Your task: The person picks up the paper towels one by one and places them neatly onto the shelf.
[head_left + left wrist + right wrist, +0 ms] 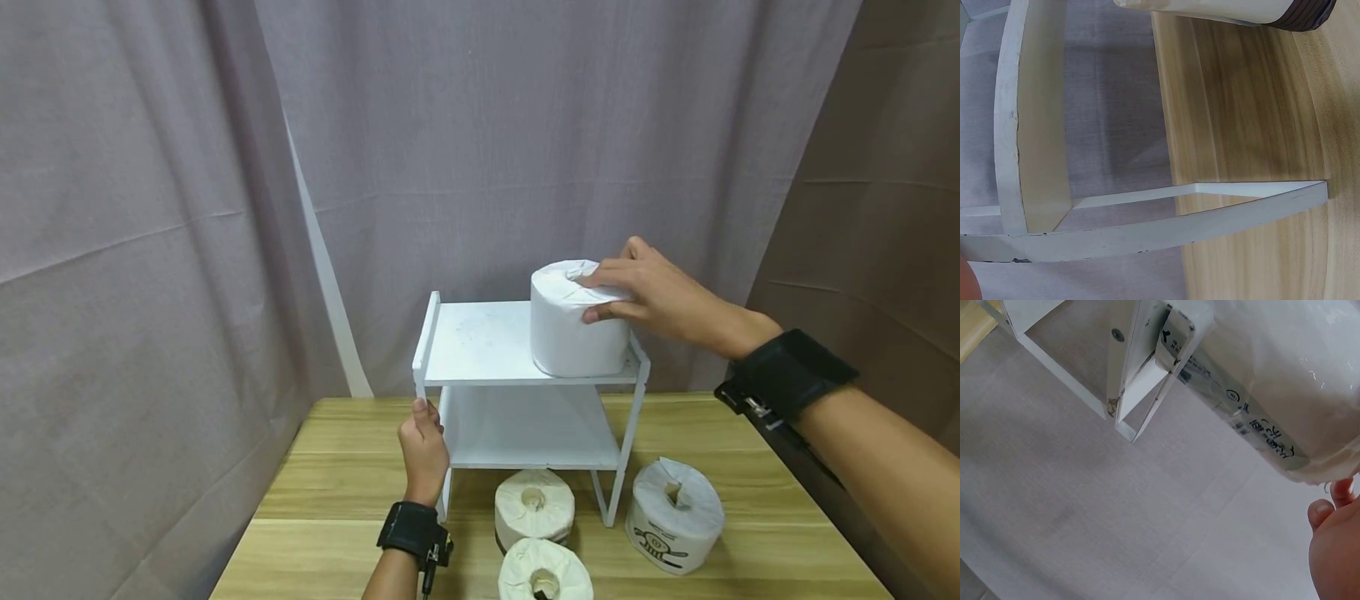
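My right hand (660,293) grips a wrapped toilet roll (564,337) by its upper rim, with fingers at the centre hole and the thumb on the side. That roll is upright at the right end of the top shelf of a white two-tier rack (480,333). In the right wrist view, printed wrapping shows on the roll (1310,381), close beside the rack's end frame (1124,369). My left hand (423,450) holds the rack's front left leg just below the top shelf. Only a bit of that hand shows in the left wrist view, beside the white frame (1116,237).
Two cream-wrapped rolls (534,504) (546,571) stand one before the other at the rack's front. A white printed roll (675,517) stands on the wooden table (337,483) to the right. Grey curtains (480,150) hang behind the table.
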A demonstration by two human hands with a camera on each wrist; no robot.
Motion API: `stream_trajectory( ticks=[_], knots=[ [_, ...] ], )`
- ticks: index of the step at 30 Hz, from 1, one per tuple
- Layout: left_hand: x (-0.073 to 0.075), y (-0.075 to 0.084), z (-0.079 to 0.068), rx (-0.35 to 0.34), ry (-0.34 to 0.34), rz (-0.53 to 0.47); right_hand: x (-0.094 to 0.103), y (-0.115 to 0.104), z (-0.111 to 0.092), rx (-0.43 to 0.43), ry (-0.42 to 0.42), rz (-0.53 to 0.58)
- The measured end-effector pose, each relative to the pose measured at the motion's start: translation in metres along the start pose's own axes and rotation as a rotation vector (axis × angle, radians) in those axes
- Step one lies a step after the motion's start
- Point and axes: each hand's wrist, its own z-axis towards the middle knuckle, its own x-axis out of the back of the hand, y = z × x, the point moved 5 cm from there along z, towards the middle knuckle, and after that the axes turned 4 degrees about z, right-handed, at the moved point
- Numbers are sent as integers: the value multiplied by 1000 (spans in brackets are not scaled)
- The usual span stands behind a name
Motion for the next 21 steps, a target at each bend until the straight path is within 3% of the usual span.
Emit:
stream_trajectory(
  ticks=[11,21],
  knots=[
    [5,0,-1,19,8,0,-6,9,-1,-40,-31,81],
    [6,0,1,15,12,7,-8,6,-6,-147,-53,107]
  ],
)
